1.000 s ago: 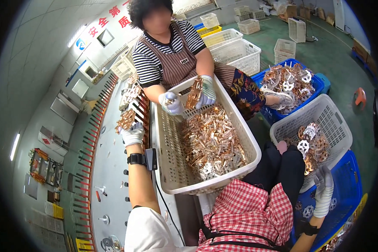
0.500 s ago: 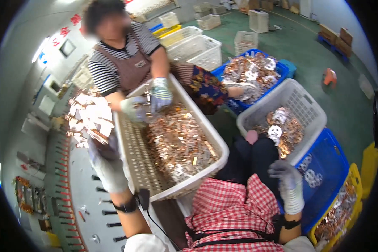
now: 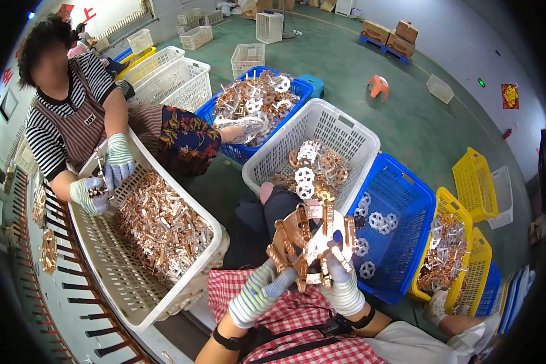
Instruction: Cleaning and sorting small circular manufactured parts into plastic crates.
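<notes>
In front of my apron, a shiny copper-coloured metal part (image 3: 318, 239) with several flat arms and openings is raised between my two gloved hands. The fingers of my left hand (image 3: 258, 297) close on its lower left side. On its lower right side, my right hand (image 3: 344, 290) grips it too. Glare washes out some of its surface. Just beyond it, a grey-white crate (image 3: 350, 130) holds silver and copper-coloured wheel-shaped pieces (image 3: 306, 173).
At left, a person's gloved hands (image 3: 118, 161) work metal pieces above a white crate (image 3: 191, 276) of small copper-coloured pieces. A blue crate (image 3: 400, 212) with silver wheel-shaped pieces stands to my right, beside a yellow crate (image 3: 446, 197). Black-pronged racks (image 3: 100, 315) line the left.
My left hand has come from the rack side to my lap with the metal part. My right hand, previously empty, now grips it. The view has turned right.
</notes>
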Demonstrator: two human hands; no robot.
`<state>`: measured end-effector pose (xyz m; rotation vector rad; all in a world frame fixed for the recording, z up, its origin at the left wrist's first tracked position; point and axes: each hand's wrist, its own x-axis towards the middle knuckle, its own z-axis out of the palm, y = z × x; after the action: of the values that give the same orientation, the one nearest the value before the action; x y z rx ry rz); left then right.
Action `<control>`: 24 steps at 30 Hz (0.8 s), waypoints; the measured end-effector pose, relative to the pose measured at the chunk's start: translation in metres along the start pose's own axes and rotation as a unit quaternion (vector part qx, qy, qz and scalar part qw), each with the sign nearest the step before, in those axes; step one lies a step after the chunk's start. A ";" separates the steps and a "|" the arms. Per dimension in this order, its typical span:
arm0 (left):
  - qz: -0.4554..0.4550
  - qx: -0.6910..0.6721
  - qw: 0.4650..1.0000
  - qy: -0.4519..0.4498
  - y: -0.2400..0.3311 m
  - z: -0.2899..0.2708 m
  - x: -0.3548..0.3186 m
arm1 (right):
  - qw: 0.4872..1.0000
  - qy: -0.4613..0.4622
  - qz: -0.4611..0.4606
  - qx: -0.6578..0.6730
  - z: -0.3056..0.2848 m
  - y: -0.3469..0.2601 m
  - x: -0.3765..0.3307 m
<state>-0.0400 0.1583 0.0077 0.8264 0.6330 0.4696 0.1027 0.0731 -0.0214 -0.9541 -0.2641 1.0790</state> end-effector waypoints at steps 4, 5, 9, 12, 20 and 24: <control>0.180 0.176 0.949 0.188 -0.010 -0.010 0.015 | 0.965 0.047 -0.059 -0.251 -0.059 0.033 0.011; 0.186 0.176 0.941 0.223 -0.002 -0.009 0.017 | 0.914 0.031 -0.069 -0.398 -0.064 0.034 0.012; 0.243 0.382 0.863 0.226 -0.004 -0.013 0.037 | 0.900 -0.046 -0.196 -0.387 -0.034 0.023 0.000; 0.198 0.404 0.854 0.260 -0.005 -0.006 0.043 | 0.865 -0.049 -0.220 -0.448 -0.036 0.023 -0.004; 0.142 0.164 0.956 0.196 -0.017 -0.007 0.049 | 0.727 -0.069 -0.362 -0.580 -0.028 0.010 0.013; 0.057 -0.016 0.988 0.140 -0.013 -0.001 0.046 | 0.834 -0.002 -0.272 -0.479 -0.017 0.012 0.002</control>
<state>-0.0058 0.1796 -0.0182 0.7755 0.8376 0.7051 0.1062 0.0673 -0.0408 -1.6268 -1.0823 0.3588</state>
